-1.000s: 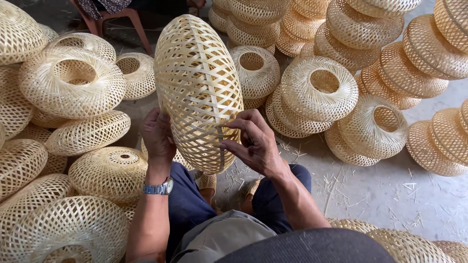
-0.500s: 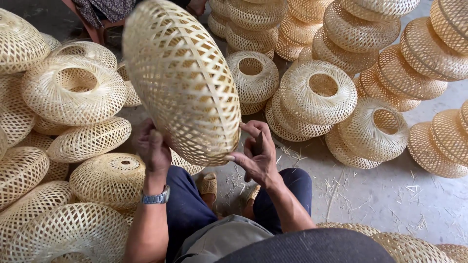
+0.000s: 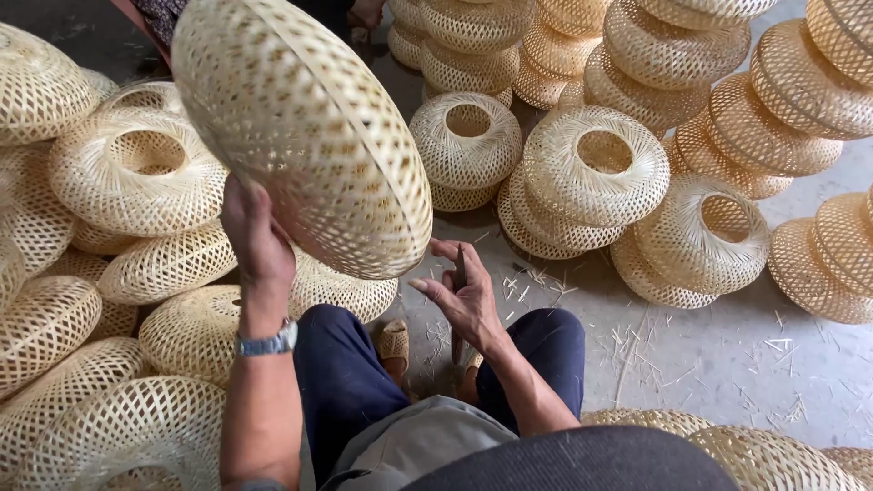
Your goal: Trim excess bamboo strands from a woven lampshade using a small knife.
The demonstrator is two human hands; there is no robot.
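- Head view, looking straight down: concrete floor [image 3: 727, 364], grey, littered with thin bamboo slivers [image 3: 637, 341] between the knees and the stacks.
- Stacked woven shades [image 3: 673, 55] across the top right, leaning rows, pale straw colour, open rings facing various ways.
- More woven shades [image 3: 91, 273] heaped down the left side, several with round holes showing, some with wide open lattice.
- Big woven lampshade [image 3: 309, 127] up in the air now, tilted on edge, left of centre, above the lap, well clear of the floor.
- Dense weave on its bulging face, one long strip running diagonally across it.
- Nearest pile of ring-shaped shades [image 3: 596, 168] on the floor just right of the raised one, not touching it.
- Dark blue trousers [image 3: 346, 382], knees spread, sandalled foot [image 3: 394, 341] between them.
- Left hand [image 3: 255, 241] raised, fingers curled round the lower rim of the big woven lampshade, gripping and bearing its weight.
- Silver wristwatch [image 3: 266, 343] on that wrist.
- Right hand [image 3: 464, 295] lower, just under the shade's bottom edge, apart from it, fingers half spread.
- Thin dark tool [image 3: 460, 268] tucked between the right fingers, held loosely; kind of tool too small to tell.
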